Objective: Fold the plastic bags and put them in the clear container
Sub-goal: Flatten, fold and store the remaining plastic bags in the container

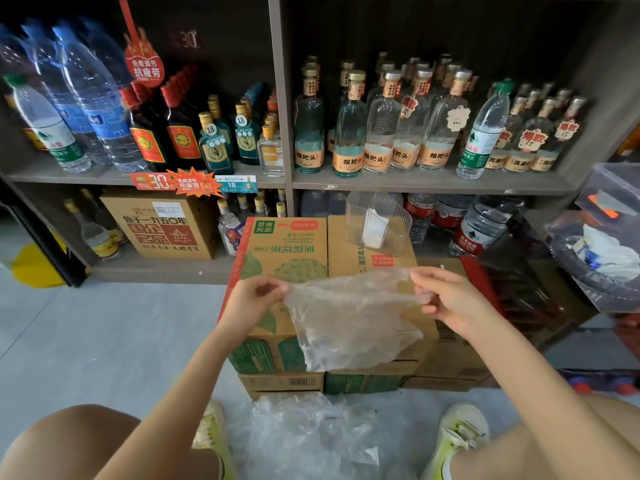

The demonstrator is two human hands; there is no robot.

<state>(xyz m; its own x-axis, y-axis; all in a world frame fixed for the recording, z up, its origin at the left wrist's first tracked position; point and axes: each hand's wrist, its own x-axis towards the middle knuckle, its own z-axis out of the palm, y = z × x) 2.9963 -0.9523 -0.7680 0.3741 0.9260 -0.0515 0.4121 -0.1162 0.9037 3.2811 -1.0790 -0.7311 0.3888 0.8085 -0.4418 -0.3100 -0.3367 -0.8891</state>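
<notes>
In the middle of the frame a crumpled, translucent plastic bag hangs in the air, stretched out between two hands held well apart. The left hand pinches the bag's upper left corner between thumb and fingers, and the right hand pinches its upper right edge with curled fingers, so the top edge runs nearly level while the rest sags down to a loose lower corner. Behind the bag stand stacked cardboard cartons printed in green and red. On top of the right-hand carton, just above the bag in the upper centre, sits the clear container, tipped a little, with a pale folded piece inside it (whether that is a folded bag cannot be told for sure). At the bottom centre, on the grey floor between two pale yellow-green shoes, lies a loose heap of more clear plastic bags, touching the foot of the cartons. Bare knees fill the lower left and lower right corners. Across the top of the frame runs a dark shelf unit crowded with glass bottles bearing orange labels, with blue-labelled water bottles at the upper left and a brown box on the lower shelf at left.
</notes>
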